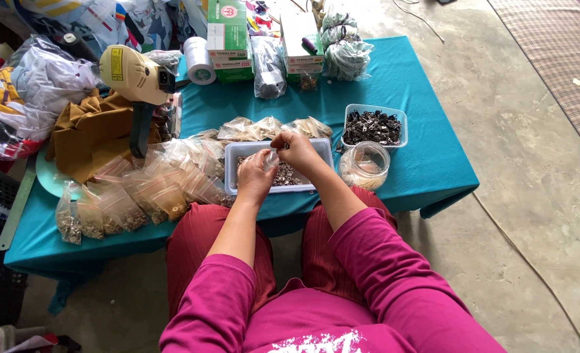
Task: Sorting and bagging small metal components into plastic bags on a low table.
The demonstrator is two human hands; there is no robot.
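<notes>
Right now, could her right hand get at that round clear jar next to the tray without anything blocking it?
Probably yes. The right hand is over the white tray, pinching a small clear bag with the left hand. The clear jar stands just to its right on the teal tablecloth, with nothing between them.

Green-white boxes [228,39] at table back; filled clear bags [139,196] left of tray.
</notes>
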